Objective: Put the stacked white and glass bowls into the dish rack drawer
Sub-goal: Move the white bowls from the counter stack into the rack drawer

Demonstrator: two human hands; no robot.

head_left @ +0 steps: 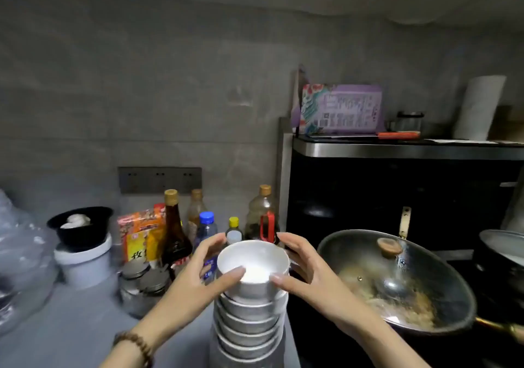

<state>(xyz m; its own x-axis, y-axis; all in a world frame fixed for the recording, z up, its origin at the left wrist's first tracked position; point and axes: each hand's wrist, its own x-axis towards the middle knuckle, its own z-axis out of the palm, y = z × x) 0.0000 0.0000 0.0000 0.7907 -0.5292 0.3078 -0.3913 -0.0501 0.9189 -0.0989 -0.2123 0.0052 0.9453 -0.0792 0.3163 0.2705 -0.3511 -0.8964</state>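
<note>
A: Clasping top of bowl stack [251, 308] w/ L hand [202, 268] & R hand [302, 267], either side of rim.
B: Prob. to steady tall pile. Standing on bench [71, 325] edge, beside wok [402, 288]; no drawer in view.

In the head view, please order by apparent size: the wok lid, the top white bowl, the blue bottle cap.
1. wok lid, clearly largest.
2. top white bowl, though nearness to the camera enlarges it.
3. blue bottle cap, smallest.
</note>
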